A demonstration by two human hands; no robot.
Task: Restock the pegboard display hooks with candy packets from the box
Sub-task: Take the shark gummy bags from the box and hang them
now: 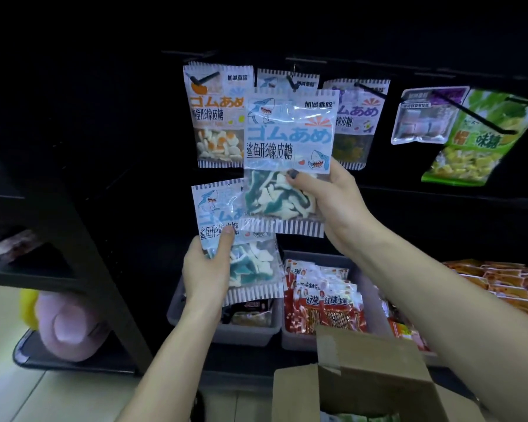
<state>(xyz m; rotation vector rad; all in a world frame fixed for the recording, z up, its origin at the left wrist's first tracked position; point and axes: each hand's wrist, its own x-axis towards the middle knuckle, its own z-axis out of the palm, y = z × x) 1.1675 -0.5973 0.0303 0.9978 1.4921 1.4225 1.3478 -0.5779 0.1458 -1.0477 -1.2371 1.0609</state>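
Dark, dimly lit shop interior: a black display wall (pixel 104 86) fills the upper field, with a black shelf unit (pixel 58 269) at left whose slanted upright (pixel 110 284) runs down to a pale tiled floor (pixel 28 397). Under the left shelf lie a pink plush (pixel 70 324) and a yellow object (pixel 28 309) on a dark base tray (pixel 43 357). Light falls mainly on the floor; the upper wall is almost black.
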